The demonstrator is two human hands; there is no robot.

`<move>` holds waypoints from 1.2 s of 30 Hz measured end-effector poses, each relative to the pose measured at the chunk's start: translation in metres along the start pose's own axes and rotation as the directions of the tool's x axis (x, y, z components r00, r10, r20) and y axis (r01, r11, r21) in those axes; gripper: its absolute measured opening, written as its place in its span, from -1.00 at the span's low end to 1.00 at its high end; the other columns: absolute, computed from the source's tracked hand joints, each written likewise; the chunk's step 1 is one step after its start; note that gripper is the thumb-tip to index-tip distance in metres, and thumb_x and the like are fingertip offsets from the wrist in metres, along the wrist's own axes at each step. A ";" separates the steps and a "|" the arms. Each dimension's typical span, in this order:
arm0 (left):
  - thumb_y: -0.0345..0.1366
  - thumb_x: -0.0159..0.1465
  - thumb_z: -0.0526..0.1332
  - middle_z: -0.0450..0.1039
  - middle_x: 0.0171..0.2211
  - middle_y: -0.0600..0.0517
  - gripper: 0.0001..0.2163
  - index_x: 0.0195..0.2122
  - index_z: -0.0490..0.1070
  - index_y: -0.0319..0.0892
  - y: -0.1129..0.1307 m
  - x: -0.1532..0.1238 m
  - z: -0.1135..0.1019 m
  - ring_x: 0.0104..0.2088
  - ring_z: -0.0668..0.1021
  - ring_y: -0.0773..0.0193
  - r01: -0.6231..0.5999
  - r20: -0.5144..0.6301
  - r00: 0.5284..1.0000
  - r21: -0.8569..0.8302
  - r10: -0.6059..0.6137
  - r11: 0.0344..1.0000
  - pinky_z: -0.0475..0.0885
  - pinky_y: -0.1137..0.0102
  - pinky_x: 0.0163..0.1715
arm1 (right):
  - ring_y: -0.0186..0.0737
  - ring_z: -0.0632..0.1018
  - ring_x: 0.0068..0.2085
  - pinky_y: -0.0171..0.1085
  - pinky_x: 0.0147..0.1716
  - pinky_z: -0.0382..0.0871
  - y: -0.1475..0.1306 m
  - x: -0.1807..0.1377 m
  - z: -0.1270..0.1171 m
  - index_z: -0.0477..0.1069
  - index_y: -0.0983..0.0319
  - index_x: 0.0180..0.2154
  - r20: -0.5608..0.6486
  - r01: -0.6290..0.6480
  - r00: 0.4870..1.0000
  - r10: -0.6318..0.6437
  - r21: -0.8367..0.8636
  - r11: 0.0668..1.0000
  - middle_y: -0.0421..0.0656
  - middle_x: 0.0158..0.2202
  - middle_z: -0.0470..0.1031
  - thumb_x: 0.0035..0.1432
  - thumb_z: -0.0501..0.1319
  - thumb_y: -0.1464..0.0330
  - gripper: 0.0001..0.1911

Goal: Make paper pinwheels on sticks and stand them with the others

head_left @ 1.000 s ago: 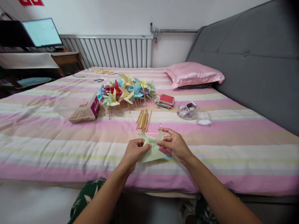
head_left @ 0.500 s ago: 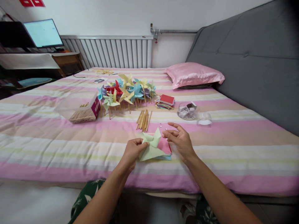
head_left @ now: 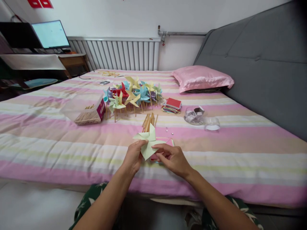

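A pale green paper pinwheel (head_left: 151,147) without a stick is raised over the front of the bed. My left hand (head_left: 133,156) pinches it at the centre, thumb on top. My right hand (head_left: 174,159) has its fingertips at the lower right blade, index finger on the paper and thumb curled below; the exact grip is partly hidden. Beneath lies a small stack of coloured paper squares (head_left: 169,141), pink and red showing. Just beyond is a bundle of thin wooden sticks (head_left: 149,120). A few tiny shiny pieces (head_left: 167,131) dot the sheet to the right.
Several finished pinwheels (head_left: 131,95) stand farther back. A clear box of sticks (head_left: 88,115) lies left. On the right are a stack of paper squares (head_left: 173,104), a clear round container (head_left: 193,115), a tape roll (head_left: 212,124) and a pink pillow (head_left: 203,78).
My right hand has come down and left from beside the paper to its lower right blade. The pinwheel has turned in my left hand and now shows its blades spread. The view has shifted slightly.
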State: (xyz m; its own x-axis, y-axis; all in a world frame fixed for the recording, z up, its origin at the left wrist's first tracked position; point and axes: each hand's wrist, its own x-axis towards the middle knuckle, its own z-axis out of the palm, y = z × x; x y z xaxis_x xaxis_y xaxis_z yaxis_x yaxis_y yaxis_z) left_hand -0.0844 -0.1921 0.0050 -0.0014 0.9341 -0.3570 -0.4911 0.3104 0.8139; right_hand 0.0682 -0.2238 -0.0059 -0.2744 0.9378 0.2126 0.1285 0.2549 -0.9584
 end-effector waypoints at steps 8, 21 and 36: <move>-0.39 -0.12 0.36 0.49 -0.54 0.05 -0.80 -0.43 0.46 -0.30 -0.004 -0.004 0.003 -0.55 0.47 0.33 0.053 0.055 0.997 -0.021 -0.052 0.998 0.33 0.44 -0.53 | -0.12 0.61 -0.40 -0.15 -0.34 0.50 0.011 0.001 0.007 0.54 0.10 -0.22 -0.068 -0.002 0.998 0.001 -0.017 1.000 -0.17 -0.40 0.59 0.05 0.24 0.39 -0.78; -0.33 -0.08 0.35 0.33 -0.66 0.14 -0.83 -0.61 0.36 -0.26 -0.009 -0.007 0.004 -0.63 0.32 0.47 -0.095 0.063 0.994 0.082 0.090 0.992 0.17 0.52 -0.59 | -0.25 0.56 -0.55 -0.26 -0.49 0.54 0.010 0.004 0.016 0.51 0.21 -0.45 -0.229 -0.071 0.963 0.142 0.295 0.953 -0.23 -0.57 0.50 -0.04 0.34 0.21 -0.81; -0.31 -0.11 0.35 0.32 -0.71 0.15 -0.84 -0.65 0.40 -0.26 -0.010 -0.012 0.011 -0.67 0.26 0.50 -0.204 -0.001 0.978 0.189 0.208 0.961 0.11 0.53 -0.64 | -0.31 0.52 -0.62 -0.36 -0.57 0.49 0.008 0.005 0.019 0.42 0.24 -0.48 -0.289 -0.116 0.924 0.248 0.406 0.906 -0.27 -0.67 0.48 -0.05 0.34 0.22 -0.77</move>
State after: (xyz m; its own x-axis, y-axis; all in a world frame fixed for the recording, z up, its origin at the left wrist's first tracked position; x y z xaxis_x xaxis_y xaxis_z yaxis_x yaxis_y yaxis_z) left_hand -0.0697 -0.2044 0.0060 -0.1047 0.9780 -0.1804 -0.3072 0.1407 0.9412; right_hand 0.0496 -0.2217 -0.0167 0.0539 0.9984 0.0139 -0.2389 0.0264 -0.9707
